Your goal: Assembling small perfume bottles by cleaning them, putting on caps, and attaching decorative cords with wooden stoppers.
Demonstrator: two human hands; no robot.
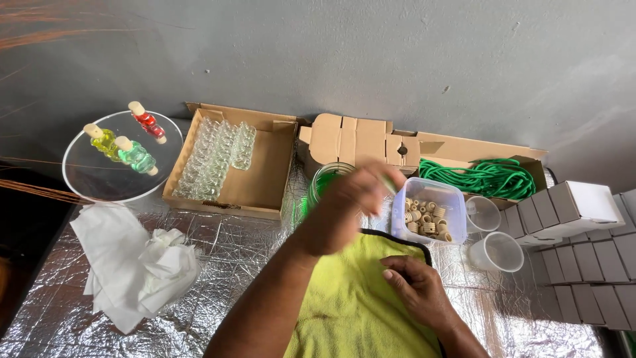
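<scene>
Three filled, corked bottles (126,142) are already lying on the round glass plate (86,182) at the desk's far left corner, the box of empty bottles (215,159) is waiting, the blurred left hand (344,205) is pinching something thin near the green jar (324,182), and the right hand (417,292) is resting curled and empty on the yellow cloth (351,305)

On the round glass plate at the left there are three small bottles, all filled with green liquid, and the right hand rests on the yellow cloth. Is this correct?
Not quite. In the head view, the round glass plate holds three small bottles, but they differ: one yellow, one green, one red. The right hand does rest on the yellow cloth.
</scene>
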